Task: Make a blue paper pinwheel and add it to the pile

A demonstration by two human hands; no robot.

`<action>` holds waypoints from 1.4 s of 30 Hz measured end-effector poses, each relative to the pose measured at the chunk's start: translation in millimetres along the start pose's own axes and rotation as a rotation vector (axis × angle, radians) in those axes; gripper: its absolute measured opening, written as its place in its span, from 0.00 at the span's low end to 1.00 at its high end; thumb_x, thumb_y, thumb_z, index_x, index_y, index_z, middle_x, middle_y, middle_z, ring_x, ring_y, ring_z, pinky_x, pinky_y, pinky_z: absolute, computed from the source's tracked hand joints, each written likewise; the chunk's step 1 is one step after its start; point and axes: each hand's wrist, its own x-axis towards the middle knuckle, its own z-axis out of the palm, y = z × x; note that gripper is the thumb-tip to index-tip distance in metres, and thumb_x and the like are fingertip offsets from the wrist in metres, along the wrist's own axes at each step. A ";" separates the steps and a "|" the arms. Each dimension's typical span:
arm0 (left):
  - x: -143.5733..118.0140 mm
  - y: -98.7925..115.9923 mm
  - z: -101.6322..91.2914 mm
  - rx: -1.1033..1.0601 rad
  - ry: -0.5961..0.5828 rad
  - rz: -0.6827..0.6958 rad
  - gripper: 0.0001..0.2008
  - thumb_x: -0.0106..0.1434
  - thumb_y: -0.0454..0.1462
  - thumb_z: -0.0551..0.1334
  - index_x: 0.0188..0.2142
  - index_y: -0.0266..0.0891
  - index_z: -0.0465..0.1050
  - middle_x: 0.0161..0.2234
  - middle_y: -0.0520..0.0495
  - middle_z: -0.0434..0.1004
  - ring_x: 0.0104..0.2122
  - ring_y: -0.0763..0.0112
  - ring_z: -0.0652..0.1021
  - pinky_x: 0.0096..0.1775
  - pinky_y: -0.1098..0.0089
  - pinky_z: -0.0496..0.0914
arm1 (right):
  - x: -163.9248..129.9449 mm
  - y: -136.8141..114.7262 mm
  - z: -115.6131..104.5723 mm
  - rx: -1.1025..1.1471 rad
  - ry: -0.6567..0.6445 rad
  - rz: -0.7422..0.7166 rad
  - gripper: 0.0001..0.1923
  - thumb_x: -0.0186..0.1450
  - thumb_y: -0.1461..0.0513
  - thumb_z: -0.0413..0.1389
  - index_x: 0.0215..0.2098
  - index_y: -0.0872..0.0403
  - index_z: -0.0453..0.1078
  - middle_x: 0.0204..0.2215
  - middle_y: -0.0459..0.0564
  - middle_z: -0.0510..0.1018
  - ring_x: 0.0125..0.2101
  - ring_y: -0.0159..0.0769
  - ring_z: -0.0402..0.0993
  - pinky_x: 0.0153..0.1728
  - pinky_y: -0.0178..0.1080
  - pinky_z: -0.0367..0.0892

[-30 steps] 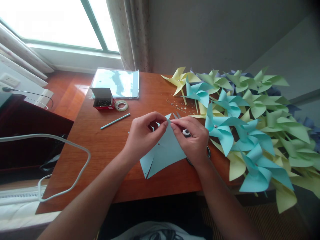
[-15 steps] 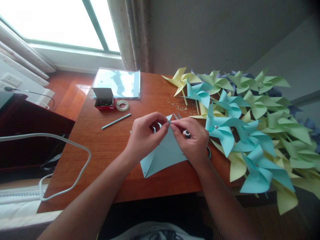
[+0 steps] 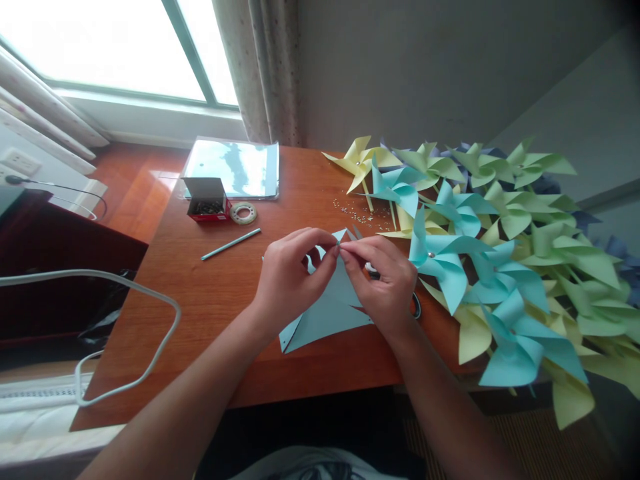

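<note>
Both hands are closed in a pinch, their fingertips meeting above a light blue paper sheet. My left hand and my right hand hold a tiny bit between thumbs and forefingers, mostly hidden and too small to name. The sheet lies flat on the table, cut inward from its corners, with a small hole near its front left corner. Partly under my right hand are scissors, one dark handle loop showing. Left of my hands lies a light blue paper stick.
Finished paper pinwheels in blue, yellow and green crowd the table's right side. Small scraps lie behind my hands. At the back left are an open red box of small metal pieces, a tape roll and a plastic-wrapped paper pack.
The hands stay pinched together with only slight finger movement. The paper sheet has shifted a little beneath them, and the whole view has drifted slightly.
</note>
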 end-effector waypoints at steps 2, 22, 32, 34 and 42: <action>0.1 0.9 -1.0 0.014 -0.007 0.009 0.04 0.64 0.34 0.62 0.34 0.38 0.76 0.27 0.50 0.77 0.24 0.75 0.72 0.27 0.73 0.67 | 0.4 -0.6 -0.3 0.004 -0.001 0.013 0.07 0.68 0.65 0.59 0.39 0.48 0.78 0.33 0.49 0.81 0.31 0.37 0.77 0.33 0.40 0.75; 1.0 -1.6 -1.0 -0.210 -0.105 -0.117 0.07 0.65 0.38 0.64 0.32 0.38 0.76 0.24 0.52 0.72 0.24 0.75 0.69 0.26 0.73 0.64 | 5.6 8.3 -5.9 0.504 -0.152 0.478 0.05 0.65 0.60 0.62 0.38 0.51 0.78 0.34 0.46 0.83 0.34 0.35 0.79 0.35 0.36 0.76; 1.5 -1.0 -2.6 -0.225 -0.154 -0.109 0.06 0.65 0.37 0.64 0.33 0.36 0.77 0.26 0.51 0.75 0.25 0.74 0.71 0.27 0.74 0.66 | 10.0 10.6 -12.0 0.551 -0.207 0.483 0.07 0.63 0.58 0.65 0.35 0.52 0.77 0.32 0.46 0.82 0.32 0.34 0.77 0.35 0.36 0.73; 1.4 -0.9 -2.9 -0.222 -0.167 -0.098 0.06 0.65 0.36 0.64 0.33 0.36 0.77 0.27 0.51 0.75 0.26 0.74 0.72 0.28 0.74 0.66 | 10.2 10.8 -12.7 0.553 -0.222 0.489 0.07 0.63 0.57 0.65 0.35 0.52 0.76 0.31 0.45 0.81 0.32 0.33 0.77 0.35 0.36 0.73; 1.3 0.4 -2.6 -0.201 -0.168 -0.083 0.08 0.66 0.37 0.63 0.33 0.35 0.77 0.25 0.51 0.74 0.25 0.75 0.70 0.27 0.74 0.65 | 7.6 14.2 -11.1 0.507 -0.247 0.452 0.05 0.66 0.59 0.62 0.35 0.52 0.75 0.31 0.44 0.78 0.32 0.32 0.74 0.34 0.35 0.70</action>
